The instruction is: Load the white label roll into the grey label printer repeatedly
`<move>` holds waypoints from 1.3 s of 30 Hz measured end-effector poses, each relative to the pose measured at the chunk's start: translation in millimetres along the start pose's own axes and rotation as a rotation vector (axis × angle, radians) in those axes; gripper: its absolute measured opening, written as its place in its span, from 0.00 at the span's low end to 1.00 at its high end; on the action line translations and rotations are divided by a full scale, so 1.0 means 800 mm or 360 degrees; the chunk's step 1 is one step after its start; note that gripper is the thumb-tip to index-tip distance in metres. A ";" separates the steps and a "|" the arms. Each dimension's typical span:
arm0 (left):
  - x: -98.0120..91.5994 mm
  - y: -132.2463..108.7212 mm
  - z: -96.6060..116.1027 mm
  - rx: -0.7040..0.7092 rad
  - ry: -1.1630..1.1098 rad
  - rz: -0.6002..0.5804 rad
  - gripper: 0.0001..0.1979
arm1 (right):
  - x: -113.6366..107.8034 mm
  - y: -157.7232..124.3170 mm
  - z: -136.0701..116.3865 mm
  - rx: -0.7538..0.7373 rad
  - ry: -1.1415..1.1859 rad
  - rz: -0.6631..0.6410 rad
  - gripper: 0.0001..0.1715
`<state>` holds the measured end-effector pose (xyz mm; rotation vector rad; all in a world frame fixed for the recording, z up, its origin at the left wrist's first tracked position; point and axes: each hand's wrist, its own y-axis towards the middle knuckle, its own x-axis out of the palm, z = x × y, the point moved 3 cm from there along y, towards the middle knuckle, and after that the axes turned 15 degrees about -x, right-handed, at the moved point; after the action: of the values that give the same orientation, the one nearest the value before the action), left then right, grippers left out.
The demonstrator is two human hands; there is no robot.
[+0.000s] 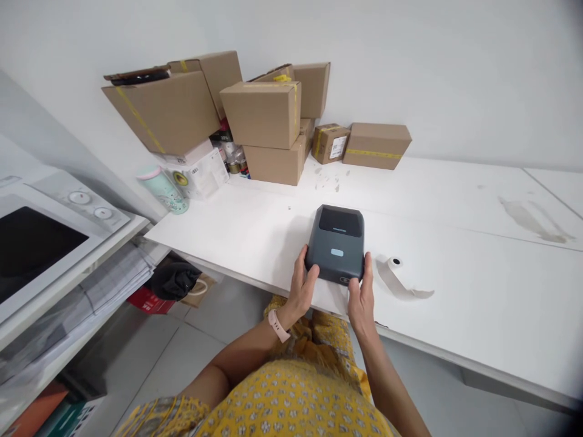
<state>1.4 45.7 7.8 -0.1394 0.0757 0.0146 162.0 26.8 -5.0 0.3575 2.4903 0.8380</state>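
Observation:
A dark grey label printer (336,243) with a black window on top and a pale blue button is at the front part of the white table. My left hand (302,284) grips its left front corner, thumb on the front edge. On the opposite side, my right hand (362,297) holds the right front corner with the fingers along its side. Whether the printer rests on the table or is slightly raised, I cannot tell. Just right of it lies a small white paper roll (394,264), its loose end curling across the table.
Stacked cardboard boxes (262,115) stand at the back left, with two smaller cartons (377,145) against the wall. A mint tumbler (164,189) stands at the table's left end. A microwave (50,224) sits on a shelf at far left. The white table (460,224) extends right.

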 end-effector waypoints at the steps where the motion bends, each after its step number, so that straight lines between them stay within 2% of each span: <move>1: -0.001 0.000 0.002 0.0005 -0.0001 -0.0008 0.31 | 0.002 -0.001 0.000 0.0064 0.0042 0.0014 0.37; 8: -0.004 0.002 0.008 0.0050 0.0081 0.0059 0.33 | 0.001 0.007 -0.014 0.0250 0.0186 0.0036 0.41; 11: -0.006 0.003 0.014 0.0086 0.0084 0.0056 0.32 | -0.007 0.013 -0.016 0.0226 0.0181 0.0017 0.40; 13: -0.008 0.008 0.027 0.0141 0.0016 0.0026 0.31 | -0.014 0.028 -0.018 0.0131 0.0148 -0.0005 0.39; 17: -0.014 0.040 0.061 0.0258 -0.0287 -0.0082 0.29 | -0.024 0.087 -0.022 -0.0172 0.0079 0.0001 0.38; 20: -0.017 0.080 0.073 0.0275 -0.0265 -0.0033 0.27 | -0.025 0.148 -0.027 -0.0427 0.0048 0.0112 0.40; 23: -0.013 0.121 0.060 0.0108 0.0009 0.0071 0.27 | -0.021 0.208 -0.026 -0.0556 -0.0044 0.0207 0.41; 26: -0.002 0.146 0.037 -0.0108 0.0290 -0.0020 0.30 | -0.020 0.263 -0.019 -0.0559 -0.0216 0.0214 0.43; 29: 0.005 0.153 0.026 -0.0125 0.0441 -0.0116 0.35 | -0.025 0.300 -0.017 -0.0521 -0.0390 0.0151 0.45; 32: 0.004 0.153 0.024 -0.0129 0.0511 -0.0113 0.37 | -0.028 0.300 -0.024 -0.0644 -0.0644 0.0233 0.46; 34: 0.004 0.153 0.026 -0.0133 0.0526 -0.0070 0.36 | -0.022 0.279 -0.028 -0.0837 -0.0718 0.0271 0.37; 35: 0.004 0.153 0.027 -0.0129 0.0531 -0.0043 0.36 | -0.016 0.265 -0.026 -0.0912 -0.0700 0.0193 0.30; 37: 0.004 0.152 0.029 -0.0128 0.0551 0.0012 0.34 | 0.003 0.238 -0.015 -0.0937 -0.0612 -0.0160 0.21; 39: 0.004 0.150 0.030 -0.0187 0.0603 0.0065 0.31 | 0.021 0.216 0.004 -0.0808 -0.0564 -0.0634 0.20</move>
<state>4.2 167.6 14.8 -0.2573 0.4568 0.0331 164.7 169.7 93.9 -0.1524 1.8509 1.0806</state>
